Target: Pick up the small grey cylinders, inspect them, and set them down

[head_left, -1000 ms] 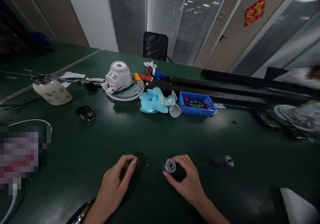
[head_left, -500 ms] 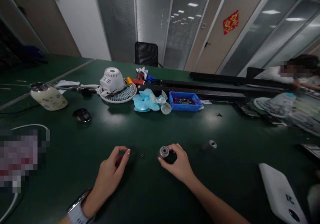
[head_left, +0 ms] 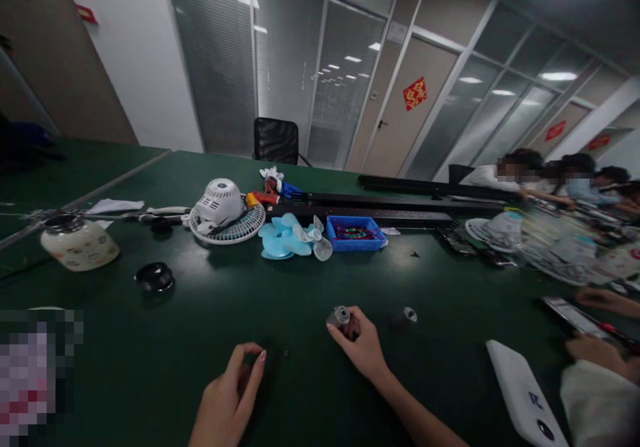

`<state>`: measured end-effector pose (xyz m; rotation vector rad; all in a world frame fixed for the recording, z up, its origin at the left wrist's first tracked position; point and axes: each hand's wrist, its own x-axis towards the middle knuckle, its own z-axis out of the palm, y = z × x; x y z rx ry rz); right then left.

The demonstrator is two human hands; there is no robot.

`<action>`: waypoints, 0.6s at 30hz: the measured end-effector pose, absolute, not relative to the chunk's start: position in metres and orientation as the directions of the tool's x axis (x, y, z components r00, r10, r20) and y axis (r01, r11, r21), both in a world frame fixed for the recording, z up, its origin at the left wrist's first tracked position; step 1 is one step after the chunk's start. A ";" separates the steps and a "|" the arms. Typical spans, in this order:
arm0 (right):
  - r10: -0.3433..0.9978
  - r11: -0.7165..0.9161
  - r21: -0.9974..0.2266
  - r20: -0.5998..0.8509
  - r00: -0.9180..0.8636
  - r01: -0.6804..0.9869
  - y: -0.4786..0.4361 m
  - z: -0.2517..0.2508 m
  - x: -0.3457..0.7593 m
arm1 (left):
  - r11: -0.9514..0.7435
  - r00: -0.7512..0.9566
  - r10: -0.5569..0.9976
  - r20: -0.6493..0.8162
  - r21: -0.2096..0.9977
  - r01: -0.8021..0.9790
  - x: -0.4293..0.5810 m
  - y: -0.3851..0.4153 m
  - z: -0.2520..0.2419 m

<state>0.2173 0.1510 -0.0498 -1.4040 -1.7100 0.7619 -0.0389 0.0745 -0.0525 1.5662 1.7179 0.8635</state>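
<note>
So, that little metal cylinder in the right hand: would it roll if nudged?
Probably: the cylinder looks round and lies sideways on the smooth table. Its metal end suggests it is stiff and dense. The right hand gripping it likely steadies it.

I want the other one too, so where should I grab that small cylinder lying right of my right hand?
Probably pinch the small cylinder across its dark round body, coming from above. It lies on its side on the table, silver end facing right, clear of the right hand.
</note>
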 end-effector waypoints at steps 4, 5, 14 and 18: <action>0.979 0.111 -0.907 0.170 0.111 0.406 0.177 -0.061 0.235 | 0.067 -0.067 0.997 -0.035 0.816 0.574 -0.040 0.077 -0.055; 0.973 0.090 -0.916 0.165 0.160 0.392 0.182 -0.064 0.239 | 0.073 -0.079 0.996 -0.033 0.814 0.577 -0.040 0.077 -0.055; 0.936 0.142 -0.836 0.287 0.203 0.530 0.180 -0.073 0.251 | 0.072 -0.098 0.995 -0.018 0.811 0.581 -0.040 0.077 -0.052; 0.846 0.341 -0.637 0.529 0.070 0.692 0.141 -0.057 0.221 | 0.115 -0.133 0.990 -0.050 0.830 0.546 -0.042 0.079 -0.049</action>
